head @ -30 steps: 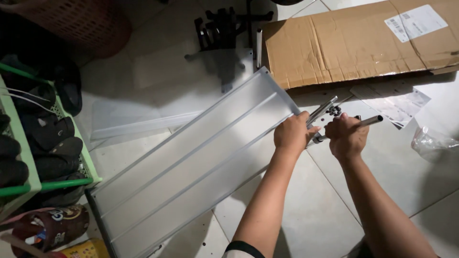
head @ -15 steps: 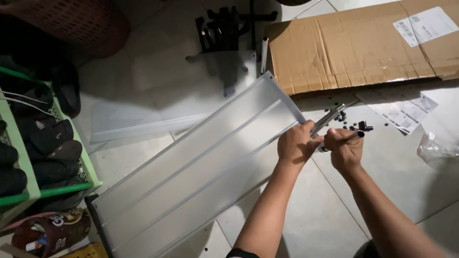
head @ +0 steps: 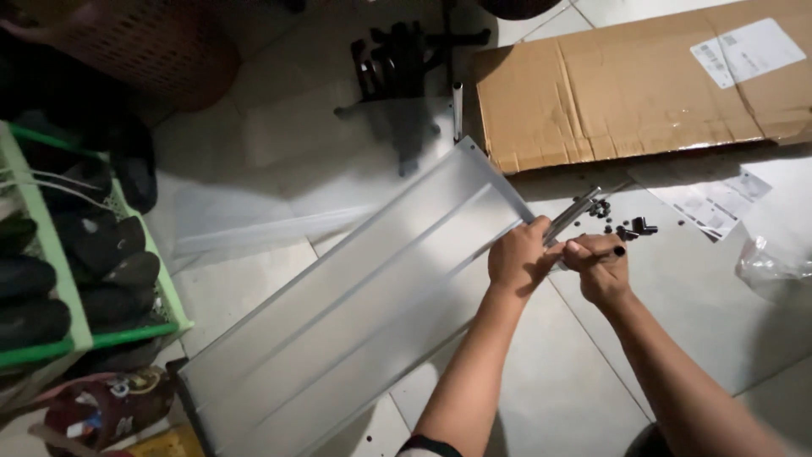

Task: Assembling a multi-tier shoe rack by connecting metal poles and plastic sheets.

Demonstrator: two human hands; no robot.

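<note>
Metal is what both hands work on. The left hand (head: 518,256) is closed, its fingers curled around a bundle of thin steel tubes (head: 575,213) at the corner of a long pale shelf panel (head: 364,296); the tubes stick out beyond the knuckles, up and to the right. The right hand (head: 599,269) sits just beside it, almost touching, with the fingers pressed together around a short rod with a black cap (head: 618,251) — the capped end shows past the index finger, the rest is hidden inside the fist.

Just beyond the fingertips of both hands, a scatter of small black fittings (head: 630,228) lies on the tiled floor (head: 584,372), near the tips of the tubes. Farther out from the fingers lies a flat brown cardboard box (head: 626,85), and to the right of the fittings a printed paper sheet (head: 710,199) and a crumpled clear plastic bag (head: 774,267).

The shelf panel runs from under the left hand down and to the left, slanted, and it covers much floor on that side. Beyond its upper end stand black frame parts (head: 397,59) and one upright white tube (head: 458,106). Well away from the fingers, at the left edge, is a green shoe rack (head: 55,254) filled with dark sandals — next to it a reddish basket (head: 161,51).
</note>
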